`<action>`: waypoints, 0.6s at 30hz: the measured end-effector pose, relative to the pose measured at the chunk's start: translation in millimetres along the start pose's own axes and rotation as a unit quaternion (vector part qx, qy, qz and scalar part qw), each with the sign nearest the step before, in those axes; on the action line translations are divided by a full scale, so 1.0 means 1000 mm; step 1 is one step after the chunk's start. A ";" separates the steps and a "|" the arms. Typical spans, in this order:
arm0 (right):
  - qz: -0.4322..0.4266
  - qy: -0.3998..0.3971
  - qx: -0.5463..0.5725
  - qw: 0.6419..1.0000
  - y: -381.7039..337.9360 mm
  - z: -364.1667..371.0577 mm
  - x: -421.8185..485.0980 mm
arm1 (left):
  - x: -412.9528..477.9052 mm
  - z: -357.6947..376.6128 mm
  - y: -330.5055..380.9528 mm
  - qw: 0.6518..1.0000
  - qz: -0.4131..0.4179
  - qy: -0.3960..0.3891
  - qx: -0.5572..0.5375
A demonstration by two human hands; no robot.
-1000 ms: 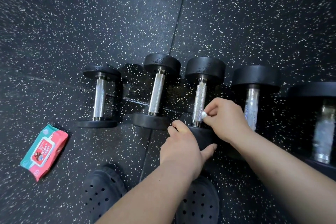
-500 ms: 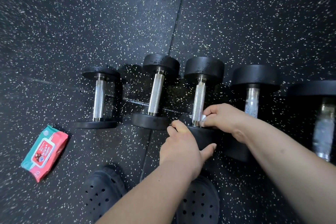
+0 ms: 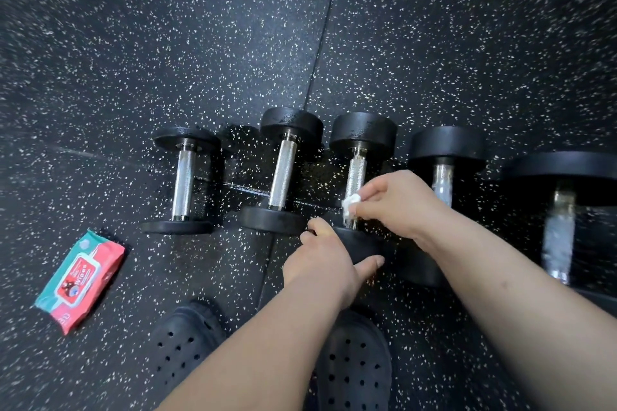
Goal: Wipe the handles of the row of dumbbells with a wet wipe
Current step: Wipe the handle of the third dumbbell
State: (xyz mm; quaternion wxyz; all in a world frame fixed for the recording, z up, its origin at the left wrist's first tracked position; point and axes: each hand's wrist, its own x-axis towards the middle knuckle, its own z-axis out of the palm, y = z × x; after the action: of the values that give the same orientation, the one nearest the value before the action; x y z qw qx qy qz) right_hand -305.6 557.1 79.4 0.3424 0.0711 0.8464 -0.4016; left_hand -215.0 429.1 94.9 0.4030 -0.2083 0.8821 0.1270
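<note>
Several black dumbbells with chrome handles lie in a row on the speckled rubber floor. My right hand [image 3: 397, 202] pinches a small white wet wipe [image 3: 350, 203] against the lower part of the third dumbbell's handle [image 3: 356, 173]. My left hand [image 3: 325, 260] grips that dumbbell's near weight [image 3: 362, 245]. To its left lie the first dumbbell [image 3: 183, 183] and the second dumbbell [image 3: 282, 173]. To its right, the fourth dumbbell [image 3: 444, 160] and the blurred fifth dumbbell [image 3: 561, 210] have handles that look wet.
A red and teal pack of wipes [image 3: 80, 280] lies on the floor at the left. My two black perforated clogs [image 3: 187, 344] stand just in front of the row. A floor-mat seam [image 3: 320, 43] runs away from me.
My right hand with the wipe has slid a little up the third handle and the wipe shows more. My left hand has stayed on the near weight.
</note>
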 end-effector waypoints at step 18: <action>-0.059 0.119 -0.072 0.989 -0.057 -0.106 -0.158 | -0.149 -0.102 0.023 0.980 0.145 0.125 -0.045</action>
State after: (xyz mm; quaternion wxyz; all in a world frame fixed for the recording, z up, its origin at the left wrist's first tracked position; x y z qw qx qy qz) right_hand -263.8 620.2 263.3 0.2189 0.0436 0.9105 -0.3482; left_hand -205.3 449.4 275.1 0.2568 -0.1105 0.9397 0.1969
